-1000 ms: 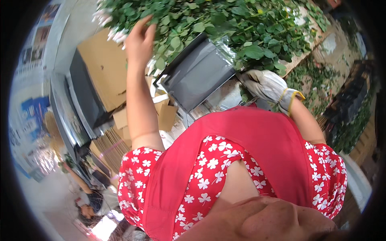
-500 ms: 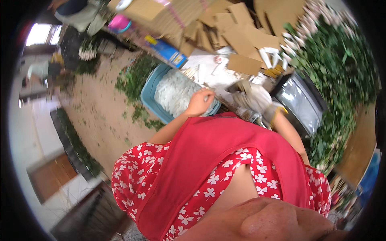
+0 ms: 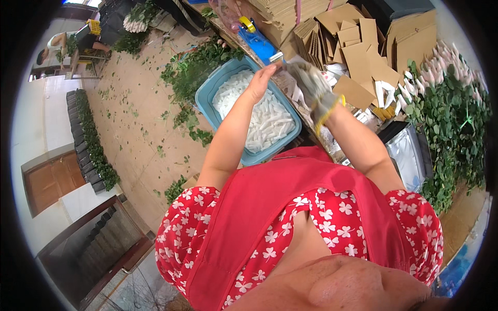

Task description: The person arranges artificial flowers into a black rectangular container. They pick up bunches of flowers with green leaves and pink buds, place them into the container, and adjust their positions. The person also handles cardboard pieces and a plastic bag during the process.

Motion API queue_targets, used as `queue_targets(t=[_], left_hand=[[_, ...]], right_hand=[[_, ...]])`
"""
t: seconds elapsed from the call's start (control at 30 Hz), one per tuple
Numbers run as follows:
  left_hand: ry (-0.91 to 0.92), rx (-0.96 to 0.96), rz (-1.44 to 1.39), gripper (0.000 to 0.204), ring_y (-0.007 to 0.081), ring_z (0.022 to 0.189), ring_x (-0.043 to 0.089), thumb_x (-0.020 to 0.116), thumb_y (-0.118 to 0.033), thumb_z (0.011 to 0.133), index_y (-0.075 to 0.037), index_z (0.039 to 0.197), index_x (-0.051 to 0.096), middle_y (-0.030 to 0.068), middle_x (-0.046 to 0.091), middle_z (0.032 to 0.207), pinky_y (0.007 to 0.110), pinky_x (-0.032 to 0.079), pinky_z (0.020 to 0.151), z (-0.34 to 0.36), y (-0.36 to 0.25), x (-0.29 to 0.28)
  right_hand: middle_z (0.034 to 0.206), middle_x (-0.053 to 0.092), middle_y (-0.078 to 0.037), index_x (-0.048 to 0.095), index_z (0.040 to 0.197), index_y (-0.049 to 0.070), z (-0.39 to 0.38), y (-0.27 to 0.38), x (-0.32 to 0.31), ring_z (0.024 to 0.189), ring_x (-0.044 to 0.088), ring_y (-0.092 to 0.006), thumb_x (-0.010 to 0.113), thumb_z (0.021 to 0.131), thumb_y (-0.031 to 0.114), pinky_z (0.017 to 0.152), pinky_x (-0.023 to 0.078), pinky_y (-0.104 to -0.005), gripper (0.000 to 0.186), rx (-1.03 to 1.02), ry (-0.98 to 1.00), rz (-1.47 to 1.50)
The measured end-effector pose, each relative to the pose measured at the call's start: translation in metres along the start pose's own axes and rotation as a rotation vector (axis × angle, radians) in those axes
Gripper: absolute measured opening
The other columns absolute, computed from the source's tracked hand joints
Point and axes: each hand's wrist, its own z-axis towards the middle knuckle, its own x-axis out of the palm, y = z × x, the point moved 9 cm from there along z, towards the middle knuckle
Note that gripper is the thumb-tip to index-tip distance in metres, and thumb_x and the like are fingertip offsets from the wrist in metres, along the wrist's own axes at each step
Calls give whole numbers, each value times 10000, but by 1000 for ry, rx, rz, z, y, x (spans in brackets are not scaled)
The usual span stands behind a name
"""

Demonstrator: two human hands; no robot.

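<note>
My bare left hand [image 3: 259, 84] reaches over the far right rim of a blue plastic tub [image 3: 207, 98], fingers stretched out. Its fingertips come close to the near end of a blue tape dispenser [image 3: 258, 42] carrying a yellow roll; whether they touch it cannot be told. My right hand [image 3: 311, 85], in a grey-white work glove with a yellow cuff, is just right of the left one. Motion smears its fingers, and anything in them cannot be made out. Inside the tub lie many small white pieces [image 3: 267, 122], like rolled soft sleeves.
On the bench to the right lie cut cardboard pieces [image 3: 358, 62] and a black-framed box with a clear top [image 3: 407, 155]. Bunches of pale pink wrapped flowers [image 3: 451, 93] stand far right. Cut leaves [image 3: 189, 93] litter the floor left of the tub. Another person [image 3: 54, 46] is far left.
Both hands have moved away from my body, the left from the tub's near right rim toward the tape dispenser, the right up and left beside it. The view has shifted, showing the tub more fully.
</note>
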Motion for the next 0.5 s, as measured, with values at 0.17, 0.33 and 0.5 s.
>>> queue_targets(t=[0.17, 0.33, 0.5], left_hand=[[-213, -242, 324, 416, 194, 1085, 613, 603, -321, 970, 39, 1168, 668, 99, 687, 1146, 336, 446, 969, -1, -10, 14], [-250, -453, -217, 384, 246, 1151, 596, 535, -230, 997, 20, 1283, 588, 152, 608, 1314, 359, 466, 967, 0, 45, 15], [371, -35, 305, 429, 264, 1388, 411, 502, -276, 1020, -11, 1350, 574, 132, 466, 1491, 408, 302, 1137, -17, -21, 182]], right_hand=[[762, 635, -54, 664, 884, 23, -59, -49, 21, 629, 548, -121, 514, 912, 146, 551, 415, -275, 196, 705, -220, 642], [747, 694, -127, 726, 773, 72, -36, -76, 13, 605, 655, -250, 555, 843, 194, 595, 510, -384, 221, 472, 342, -571], [853, 707, -147, 687, 881, 36, -163, 53, -109, 758, 659, -317, 545, 875, 176, 714, 533, -386, 199, 784, -211, -514]])
